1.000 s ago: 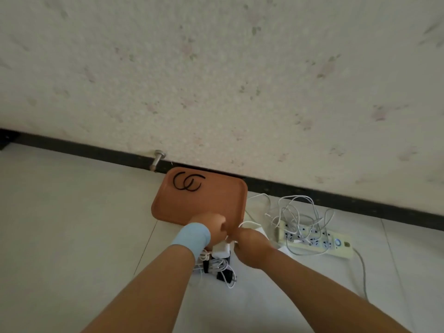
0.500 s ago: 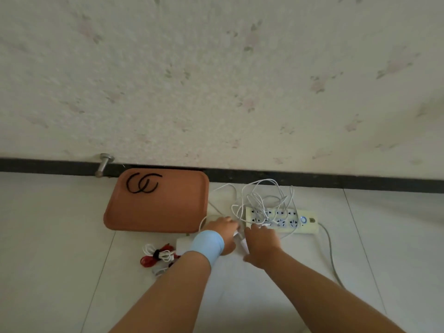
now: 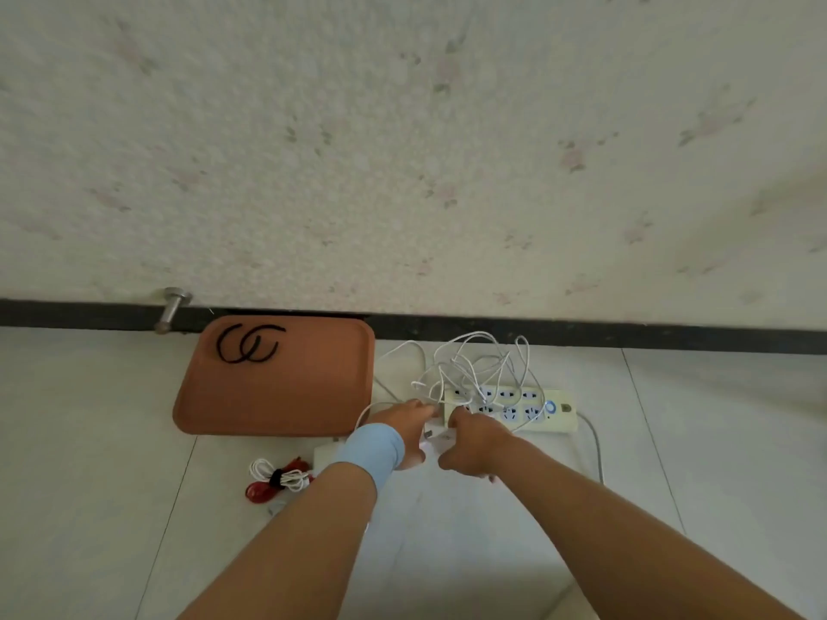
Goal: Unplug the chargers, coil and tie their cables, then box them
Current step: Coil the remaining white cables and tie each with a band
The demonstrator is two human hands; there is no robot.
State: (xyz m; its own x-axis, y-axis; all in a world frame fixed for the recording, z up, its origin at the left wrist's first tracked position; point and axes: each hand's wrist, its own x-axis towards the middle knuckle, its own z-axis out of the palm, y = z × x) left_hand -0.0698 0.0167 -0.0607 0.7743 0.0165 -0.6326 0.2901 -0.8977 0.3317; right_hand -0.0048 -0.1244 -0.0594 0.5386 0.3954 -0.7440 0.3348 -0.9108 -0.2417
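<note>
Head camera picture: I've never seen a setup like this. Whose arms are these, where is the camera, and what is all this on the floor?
No machine here: a person wears a camera on the head, looking down at their own hands. On the tiled floor lie an orange tray with two black ties, a power strip under tangled white cables, and a tied cable bundle. The left hand, above the blue wristband, appears to hold a white charger; the right hand curls beside it, its grip hidden.
</note>
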